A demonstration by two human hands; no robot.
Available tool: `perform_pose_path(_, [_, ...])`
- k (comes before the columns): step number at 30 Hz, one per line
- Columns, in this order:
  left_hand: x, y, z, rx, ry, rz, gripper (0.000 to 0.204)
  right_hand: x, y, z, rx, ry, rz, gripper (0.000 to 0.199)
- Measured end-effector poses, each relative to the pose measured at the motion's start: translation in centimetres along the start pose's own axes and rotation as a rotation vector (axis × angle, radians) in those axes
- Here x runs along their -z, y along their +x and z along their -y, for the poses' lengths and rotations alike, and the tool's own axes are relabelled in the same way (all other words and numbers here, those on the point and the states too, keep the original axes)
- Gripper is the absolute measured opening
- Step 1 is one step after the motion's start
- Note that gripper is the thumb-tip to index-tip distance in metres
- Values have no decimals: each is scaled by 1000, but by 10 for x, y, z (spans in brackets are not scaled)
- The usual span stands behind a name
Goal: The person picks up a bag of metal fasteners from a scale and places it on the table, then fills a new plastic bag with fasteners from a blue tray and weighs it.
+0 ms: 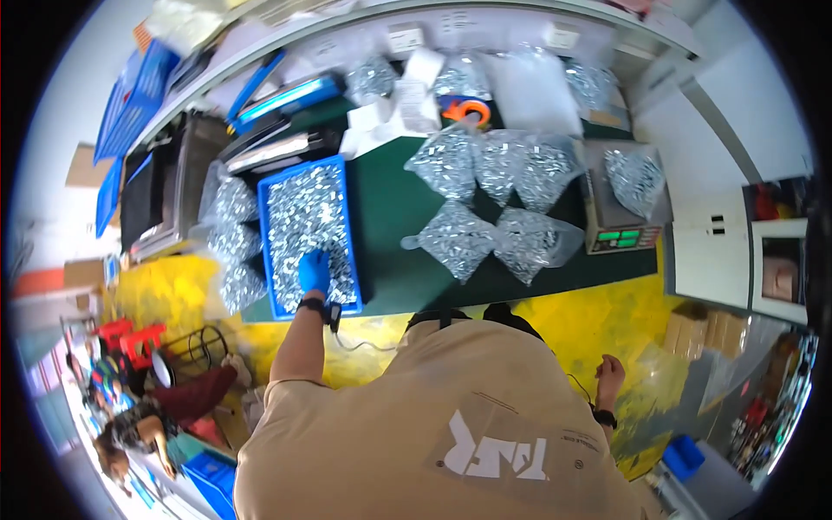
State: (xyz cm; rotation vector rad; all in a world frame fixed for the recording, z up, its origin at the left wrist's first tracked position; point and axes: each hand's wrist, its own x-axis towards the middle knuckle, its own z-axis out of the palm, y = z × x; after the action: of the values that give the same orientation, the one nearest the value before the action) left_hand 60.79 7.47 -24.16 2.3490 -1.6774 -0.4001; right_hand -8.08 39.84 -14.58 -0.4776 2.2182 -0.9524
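My left hand [315,272], in a blue glove, is down in a blue tray [354,234] of small shiny metal pieces [305,208]. Its fingers look bent and closed among the pieces; whatever they hold is hidden. Away from the table, low at my right side, hangs my bare right hand [610,374], its fingers loosely curled with nothing visible in them. Right of the tray, several clear bags [455,240] filled with similar metal pieces lie on the dark green tabletop [381,199]. Another filled bag [635,179] rests on a digital scale [620,238].
More filled bags [236,238] crowd the tray's left side. Behind are an orange tape dispenser [465,109], white papers [414,95] and a stack of clear plastic bags [539,91]. A shelf edge [416,10] crosses above. People sit at the lower left.
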Motion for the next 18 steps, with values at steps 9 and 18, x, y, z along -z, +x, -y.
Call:
perform_pose_path(9, [8,24,50,400,-1237,155,29,7,17,21,17,-47,60,19])
perform_pose_path(18, [-4,14,107,-139,-697,-93,26,0,42,36,80,-8,93,17])
